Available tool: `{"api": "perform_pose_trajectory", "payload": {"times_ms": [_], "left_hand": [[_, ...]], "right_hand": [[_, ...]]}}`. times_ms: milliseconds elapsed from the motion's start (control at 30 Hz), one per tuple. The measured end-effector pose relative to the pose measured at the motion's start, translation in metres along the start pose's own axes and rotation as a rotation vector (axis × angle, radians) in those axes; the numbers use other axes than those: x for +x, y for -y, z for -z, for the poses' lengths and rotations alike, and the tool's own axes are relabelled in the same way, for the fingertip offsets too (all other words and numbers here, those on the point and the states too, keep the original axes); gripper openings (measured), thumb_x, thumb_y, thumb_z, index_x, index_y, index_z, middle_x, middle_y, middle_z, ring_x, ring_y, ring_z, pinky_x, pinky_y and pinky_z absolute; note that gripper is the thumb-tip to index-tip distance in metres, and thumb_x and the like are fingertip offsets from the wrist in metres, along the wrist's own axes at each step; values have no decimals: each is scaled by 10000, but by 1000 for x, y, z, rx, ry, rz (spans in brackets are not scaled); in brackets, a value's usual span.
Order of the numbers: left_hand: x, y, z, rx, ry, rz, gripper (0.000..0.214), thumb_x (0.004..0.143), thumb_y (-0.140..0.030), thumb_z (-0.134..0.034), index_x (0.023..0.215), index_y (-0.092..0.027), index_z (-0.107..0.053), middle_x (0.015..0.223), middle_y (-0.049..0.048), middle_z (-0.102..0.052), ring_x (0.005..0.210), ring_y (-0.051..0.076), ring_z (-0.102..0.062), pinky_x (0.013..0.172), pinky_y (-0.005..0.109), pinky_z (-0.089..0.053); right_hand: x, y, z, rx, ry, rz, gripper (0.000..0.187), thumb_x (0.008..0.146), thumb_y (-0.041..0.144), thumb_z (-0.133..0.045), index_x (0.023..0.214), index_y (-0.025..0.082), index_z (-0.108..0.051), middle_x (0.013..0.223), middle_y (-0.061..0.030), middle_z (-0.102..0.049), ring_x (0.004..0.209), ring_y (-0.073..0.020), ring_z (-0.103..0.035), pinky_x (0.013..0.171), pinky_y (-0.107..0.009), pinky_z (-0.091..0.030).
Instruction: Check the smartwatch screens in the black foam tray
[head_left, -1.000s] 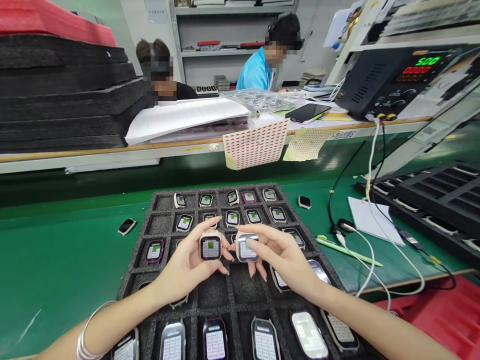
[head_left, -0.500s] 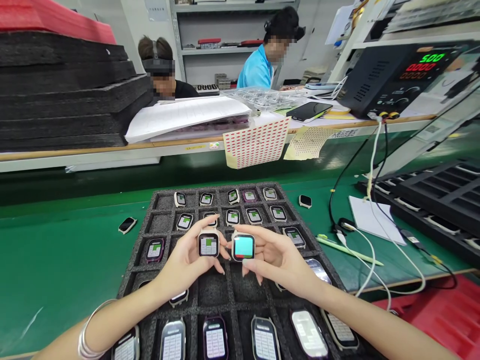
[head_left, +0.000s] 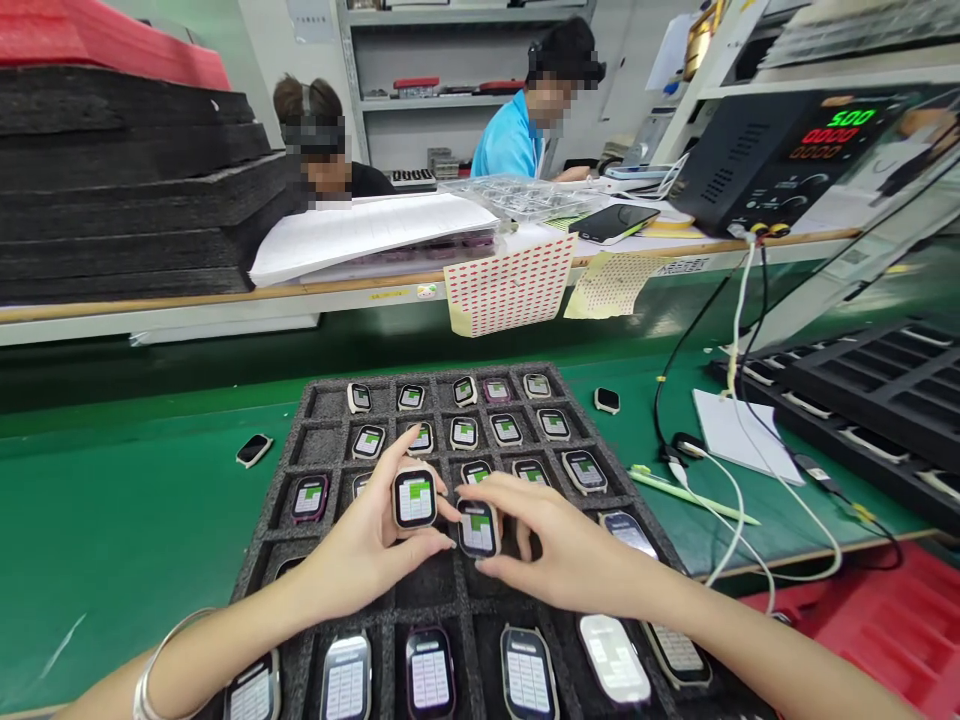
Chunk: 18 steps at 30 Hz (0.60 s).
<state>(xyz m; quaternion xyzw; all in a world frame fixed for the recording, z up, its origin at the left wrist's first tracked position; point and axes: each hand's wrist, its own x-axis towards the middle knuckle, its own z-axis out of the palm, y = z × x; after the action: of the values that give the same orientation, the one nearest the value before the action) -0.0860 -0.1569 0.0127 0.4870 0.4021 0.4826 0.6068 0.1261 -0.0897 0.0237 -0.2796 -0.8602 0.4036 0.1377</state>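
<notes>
A black foam tray (head_left: 322,448) with square pockets lies on the green belt and holds several small smartwatch bodies with lit screens. My left hand (head_left: 367,545) is closed round a pale-cased watch body (head_left: 415,497), held upright above the tray's middle with its screen facing me. My right hand (head_left: 559,550) pinches a dark-cased watch body (head_left: 478,529) just right of and lower than the first, close over a tray pocket. The two watches almost touch. A silver bangle (head_left: 154,670) sits on my left wrist.
Loose watch bodies lie on the green belt (head_left: 112,520) at left (head_left: 253,449) and right (head_left: 607,400). A white pad (head_left: 742,450), a green pen (head_left: 694,498), cables and black trays (head_left: 870,390) are at right. Two people sit behind the far bench; a power supply (head_left: 780,160) stands there.
My right hand has dropped lower toward the tray with its watch, whose screen changed from plain teal to a grid. My left hand stays about where it was.
</notes>
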Motion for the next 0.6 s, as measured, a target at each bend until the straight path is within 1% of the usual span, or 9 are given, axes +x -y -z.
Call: {"api": "perform_pose_trajectory", "payload": {"times_ms": [67, 133, 200, 233, 300, 400, 467, 533, 600], "left_hand": [[-5, 4, 3, 135, 45, 56, 700, 818, -142, -614, 1379, -363, -258, 1067, 27, -532, 1008, 204, -601, 883, 382, -500], [-10, 8, 6, 393, 110, 79, 592, 814, -188, -618, 1324, -328, -353, 1098, 42, -554, 1036, 231, -587, 907, 423, -485], [-15, 11, 8, 735, 165, 24, 501, 790, -215, -639, 1250, -276, -451, 1156, 73, -553, 1082, 271, -546, 941, 475, -447], [-17, 13, 8, 901, 187, -22, 456, 781, -222, -643, 1210, -248, -490, 1171, 88, -548, 1097, 290, -523, 951, 498, -426], [-20, 13, 8, 1140, 226, -102, 397, 776, -238, -638, 1156, -200, -531, 1170, 115, -540, 1088, 316, -501, 932, 524, -416], [-19, 11, 2, 1301, 265, -188, 395, 786, -267, -622, 1155, -165, -526, 1178, 139, -520, 1068, 328, -489, 889, 513, -431], [-12, 7, -7, 1350, 293, -252, 368, 815, -255, -585, 1164, -162, -515, 1184, 142, -514, 1064, 321, -486, 874, 494, -433], [-1, 3, -22, 1385, 339, -323, 313, 846, -230, -537, 1151, -160, -519, 1155, 137, -531, 1032, 305, -499, 846, 466, -441], [15, 1, -44, 1420, 394, -393, 274, 862, -233, -515, 1120, -144, -538, 1099, 137, -555, 984, 298, -516, 811, 448, -450]], "right_hand": [[-4, 1, 0, -197, 68, 59, 519, 716, 146, -719, 1209, 190, -562, 1134, -91, -537, 1037, -253, -540, 906, -410, -481], [-9, 2, 1, -306, 114, 87, 555, 715, 129, -720, 1237, 181, -541, 1216, -112, -486, 1138, -276, -477, 959, -426, -435], [-16, 1, 6, -361, 118, 95, 591, 739, 139, -709, 1288, 179, -494, 1285, -124, -439, 1196, -279, -430, 991, -425, -404], [-21, 0, 11, -377, 111, 91, 575, 756, 151, -700, 1290, 182, -489, 1301, -121, -427, 1212, -277, -416, 1002, -423, -392], [-33, -5, 25, -408, 81, 55, 456, 792, 170, -668, 1228, 192, -534, 1289, -108, -436, 1200, -273, -426, 997, -417, -391], [-58, -17, 52, -468, 39, -68, 280, 818, 180, -623, 1096, 196, -591, 1209, -95, -479, 1100, -269, -498, 933, -412, -430], [-76, -25, 65, -488, 33, -147, 253, 812, 193, -625, 1063, 203, -598, 1173, -89, -495, 1045, -268, -527, 894, -407, -451], [-90, -32, 70, -481, 40, -188, 265, 809, 202, -626, 1072, 212, -593, 1164, -81, -497, 1025, -265, -538, 876, -396, -461], [-99, -36, 67, -482, 29, -203, 284, 811, 184, -620, 1090, 209, -576, 1181, -82, -485, 1039, -262, -530, 880, -388, -459]]}}
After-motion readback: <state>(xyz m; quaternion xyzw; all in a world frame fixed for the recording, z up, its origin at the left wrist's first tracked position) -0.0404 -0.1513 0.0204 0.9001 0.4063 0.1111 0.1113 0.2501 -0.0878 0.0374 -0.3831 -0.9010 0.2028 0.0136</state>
